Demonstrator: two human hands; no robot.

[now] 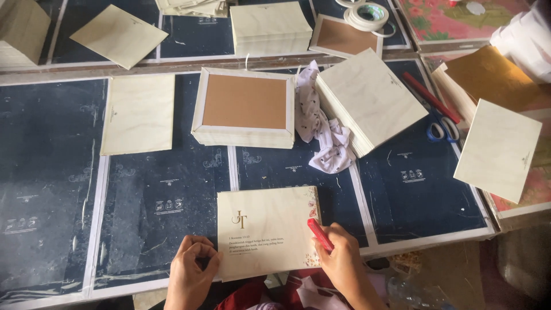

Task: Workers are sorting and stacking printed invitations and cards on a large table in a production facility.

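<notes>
Hands at the near edge of the counter [51,189] work on one cream printed card [267,229], which lies flat with its lower edge overhanging the counter's rim toward the person. The left hand [192,272] pins the card's lower left corner, grip pressed together on that edge. The right hand [344,264] holds a red cutter [319,234], grip pinching its handle, tip set against the card's right side just inside the floral border. Judged from this, the step in hand is trimming or scoring that right edge; a further stroke would call for firm hold-down on the left and a straight path along the edge. Open dark counter lies left of and beyond the card. Farther off stand an upturned box lid with a brown inner face [244,106], a crumpled white cloth [321,132] touching a tilted stack of cream boards [370,103], and blue-handled scissors [443,129] at the right. A loose cream sheet [139,113] lies at left. Rolls of tape [367,14] sit at the far edge.
</notes>
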